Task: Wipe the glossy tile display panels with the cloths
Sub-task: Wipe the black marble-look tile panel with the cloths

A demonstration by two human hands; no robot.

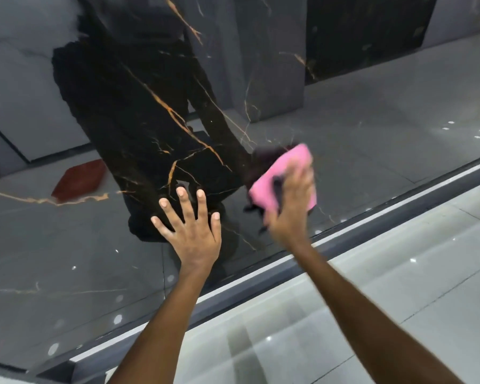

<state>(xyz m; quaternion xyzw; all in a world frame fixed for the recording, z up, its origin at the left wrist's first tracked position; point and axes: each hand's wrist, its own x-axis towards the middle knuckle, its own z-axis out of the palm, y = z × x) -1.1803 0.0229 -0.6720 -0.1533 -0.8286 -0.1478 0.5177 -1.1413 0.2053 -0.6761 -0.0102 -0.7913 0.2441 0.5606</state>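
Head view: black gold-veined glossy tile panel [139,115] fills frame. Left hand [190,231] flat on panel, fingers straight and spread, bracing. Right hand [291,200], just right of left hand, blurred, presses pink cloth [281,176] onto panel; fingers lie over cloth, curl cannot be told. Pale metal frame edge [344,239] runs below both hands.

Judgement: wiping stroke under way. Keep cloth flat, even pressure, overlapping passes toward frame edge. Lift bracing palm afterwards and wipe that spot, since bare skin likely smudges gloss.
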